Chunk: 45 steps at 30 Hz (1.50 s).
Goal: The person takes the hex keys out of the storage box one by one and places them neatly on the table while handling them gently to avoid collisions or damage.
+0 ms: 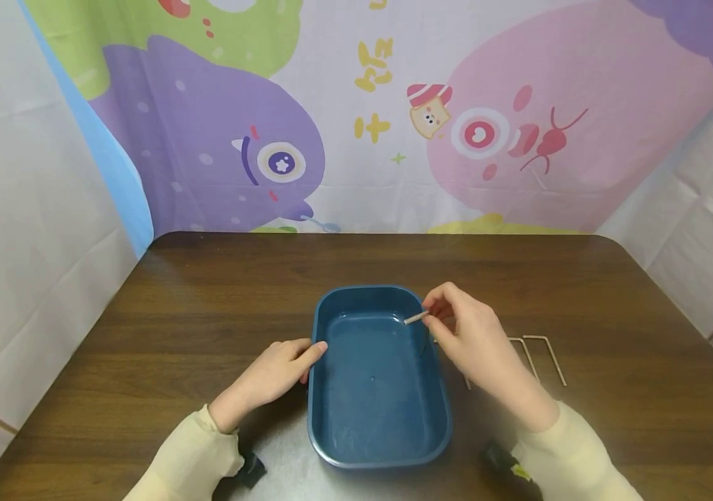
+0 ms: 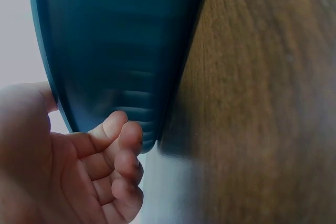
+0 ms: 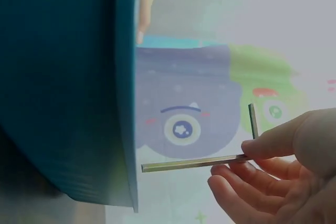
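Note:
A deep blue rectangular plastic basin point(image 1: 371, 396) stands on the table in the head view. My left hand point(image 1: 277, 370) holds its left side, thumb over the rim and fingers curled against the outer wall point(image 2: 115, 40). Above the basin's far right rim, my right hand point(image 1: 478, 341) pinches an L-shaped hex key point(image 1: 415, 318) between thumb and fingers. In the right wrist view the long arm of this hex key point(image 3: 194, 164) points toward the basin's rim, and its short arm sticks up past the thumb. More L-shaped hex keys point(image 1: 547, 351) lie to the right, partly hidden by my right hand.
The brown wooden table point(image 1: 218, 278) reaches back to a cartoon-printed curtain point(image 1: 362, 181). White cloth point(image 1: 43, 243) hangs at both sides. Dark objects point(image 1: 250, 472) sit beside both sleeve cuffs.

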### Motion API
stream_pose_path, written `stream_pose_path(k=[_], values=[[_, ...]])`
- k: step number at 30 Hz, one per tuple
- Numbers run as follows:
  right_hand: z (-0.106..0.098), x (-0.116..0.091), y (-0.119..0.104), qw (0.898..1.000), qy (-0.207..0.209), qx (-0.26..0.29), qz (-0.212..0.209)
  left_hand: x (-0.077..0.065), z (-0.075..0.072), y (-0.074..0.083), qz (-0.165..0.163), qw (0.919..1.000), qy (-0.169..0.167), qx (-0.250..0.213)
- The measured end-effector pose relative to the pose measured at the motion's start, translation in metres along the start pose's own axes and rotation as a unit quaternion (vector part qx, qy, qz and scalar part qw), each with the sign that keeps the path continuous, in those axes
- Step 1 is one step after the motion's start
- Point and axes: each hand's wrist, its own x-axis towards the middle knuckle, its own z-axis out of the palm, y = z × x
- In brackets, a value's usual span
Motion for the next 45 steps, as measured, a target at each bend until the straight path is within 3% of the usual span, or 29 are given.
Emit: stream_pose_path(k=[12, 26, 45], values=[[-0.013, 0.004, 0.009, 0.999, 0.041, 0.004, 0.002, 0.000, 0.000, 0.000, -0.003, 1.0000, 0.004, -0.001], [-0.019, 0.007, 0.019, 0.999, 0.024, -0.008, 0.030, 0.000, 0.000, 0.002, -0.009, 1.0000, 0.000, -0.003], [-0.033, 0.010, 0.037, 0.997, 0.043, -0.046, 0.051, 0.001, 0.000, 0.000, -0.010, 0.9999, -0.002, -0.007]])
